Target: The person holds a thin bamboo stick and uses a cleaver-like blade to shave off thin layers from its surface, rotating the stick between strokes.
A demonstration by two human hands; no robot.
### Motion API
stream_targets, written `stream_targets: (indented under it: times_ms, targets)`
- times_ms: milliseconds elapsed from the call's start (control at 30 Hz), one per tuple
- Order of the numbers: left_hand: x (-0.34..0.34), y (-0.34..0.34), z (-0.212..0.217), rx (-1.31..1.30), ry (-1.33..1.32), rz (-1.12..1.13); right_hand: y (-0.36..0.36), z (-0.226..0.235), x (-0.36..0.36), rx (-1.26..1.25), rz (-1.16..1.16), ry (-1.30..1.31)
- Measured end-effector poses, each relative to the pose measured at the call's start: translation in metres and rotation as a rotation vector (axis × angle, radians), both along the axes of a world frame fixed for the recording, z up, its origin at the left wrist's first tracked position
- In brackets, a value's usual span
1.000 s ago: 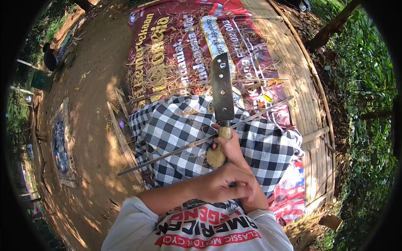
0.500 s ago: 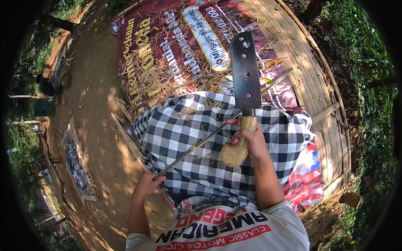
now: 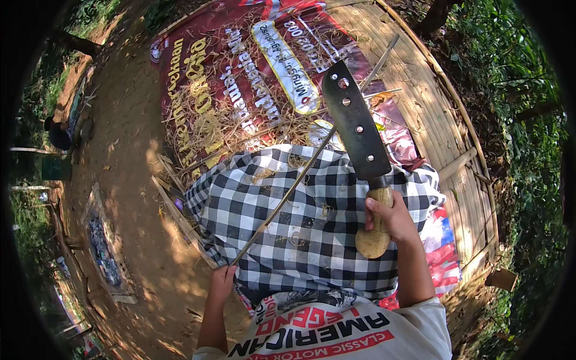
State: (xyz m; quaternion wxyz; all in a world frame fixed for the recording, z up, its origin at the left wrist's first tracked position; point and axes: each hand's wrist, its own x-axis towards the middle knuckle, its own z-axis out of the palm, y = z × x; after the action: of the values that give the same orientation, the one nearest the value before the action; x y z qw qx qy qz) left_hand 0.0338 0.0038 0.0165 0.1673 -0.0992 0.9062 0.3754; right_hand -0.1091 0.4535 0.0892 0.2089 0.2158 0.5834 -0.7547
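Pinching the strip (image 3: 279, 204) by its near end, the L hand (image 3: 222, 282) has its grip closed; the R hand (image 3: 394, 219) has its grip wrapped round the handle of the knife (image 3: 355, 123). Vs. half a sec ago, knife's shifted right, R fingers look off the strip & it points farther fwd: prob. L alone steers it now. It slants over the checked cloth (image 3: 336, 252), then behind the blade; contact unclear. Writing: red/black on the shirt (image 3: 414, 336), gold/white on the banner (image 3: 225, 21) under shavings (image 3: 288, 123); none seen on blade.
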Motion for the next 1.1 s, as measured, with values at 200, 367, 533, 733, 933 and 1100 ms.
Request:
stream_targets:
  times_ms: [200,367,533,733,933,1100]
  targets:
    - [0.003,0.004,-0.001,-0.124,0.131,-0.002,-0.024,-0.002,0.012,0.051,0.26,-0.22]
    - [-0.002,0.003,-0.004,-0.128,0.198,-0.036,-0.026,-0.005,0.011,0.001,0.184,-0.056]
    - [-0.032,0.025,0.029,-0.112,0.213,-0.239,-0.061,-0.02,0.001,-0.241,0.084,0.104]
    - [-0.055,0.04,0.069,-0.128,0.101,-0.397,-0.072,-0.037,-0.001,-0.358,0.085,0.177]
    - [-0.09,0.061,0.133,-0.503,0.168,-0.394,-0.081,-0.05,-0.002,-0.516,-0.004,0.238]
    - [-0.095,0.062,0.249,-0.027,1.209,-0.344,-0.085,-0.06,0.001,-0.471,-0.044,0.184]
